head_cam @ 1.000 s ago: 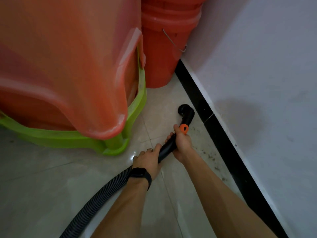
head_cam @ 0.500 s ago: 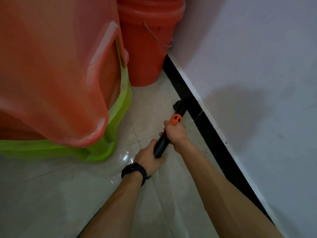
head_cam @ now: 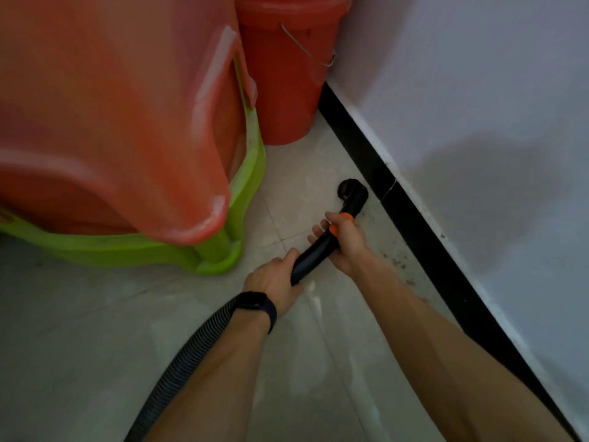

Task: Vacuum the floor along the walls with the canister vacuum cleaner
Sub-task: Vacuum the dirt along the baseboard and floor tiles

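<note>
While the black nozzle is being held down at the floor, just beside the dark skirting board, the tube is being gripped by the right hand at the orange collar and by the left hand lower down, by the ribbed hose.

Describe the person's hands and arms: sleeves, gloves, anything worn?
No sleeves are in view; the arms are uncovered up to the frame edge. Neither the left hand nor the right hand is gloved. A black wristband, like a watch or fitness tracker, sits on the left wrist. The right wrist carries nothing.
</note>
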`<state>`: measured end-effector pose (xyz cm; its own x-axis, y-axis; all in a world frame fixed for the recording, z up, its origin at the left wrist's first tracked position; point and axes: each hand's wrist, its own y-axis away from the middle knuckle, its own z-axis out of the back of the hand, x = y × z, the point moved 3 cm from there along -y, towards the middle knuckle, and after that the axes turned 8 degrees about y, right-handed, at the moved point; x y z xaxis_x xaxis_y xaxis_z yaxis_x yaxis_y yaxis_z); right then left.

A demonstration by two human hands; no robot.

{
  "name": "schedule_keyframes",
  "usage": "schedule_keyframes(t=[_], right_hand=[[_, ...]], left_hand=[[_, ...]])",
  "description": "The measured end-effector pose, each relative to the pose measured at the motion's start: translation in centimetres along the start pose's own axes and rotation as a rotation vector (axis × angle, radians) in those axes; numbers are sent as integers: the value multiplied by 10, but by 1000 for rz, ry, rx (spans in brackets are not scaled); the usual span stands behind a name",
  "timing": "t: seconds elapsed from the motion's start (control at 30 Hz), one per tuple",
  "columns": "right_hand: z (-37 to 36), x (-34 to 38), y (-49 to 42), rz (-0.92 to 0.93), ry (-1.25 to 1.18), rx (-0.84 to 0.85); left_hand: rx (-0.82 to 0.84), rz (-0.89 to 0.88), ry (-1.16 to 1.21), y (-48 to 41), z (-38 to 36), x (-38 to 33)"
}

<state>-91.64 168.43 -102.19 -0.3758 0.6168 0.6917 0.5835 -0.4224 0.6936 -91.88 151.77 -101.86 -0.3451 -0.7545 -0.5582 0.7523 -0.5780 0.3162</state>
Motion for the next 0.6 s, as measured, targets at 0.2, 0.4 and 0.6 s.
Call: schedule_keyframes(t=[0.2, 0.4, 0.6], right_hand=[[-37, -52, 28, -58, -53, -72], [-52, -90, 57, -66, -87, -138], [-34, -100, 73, -64, -88, -167]], left_hand=[[-20, 24, -164, 53, 12, 35], [-8, 26, -202, 96, 21, 61], [15, -12, -258, 108, 11, 55]])
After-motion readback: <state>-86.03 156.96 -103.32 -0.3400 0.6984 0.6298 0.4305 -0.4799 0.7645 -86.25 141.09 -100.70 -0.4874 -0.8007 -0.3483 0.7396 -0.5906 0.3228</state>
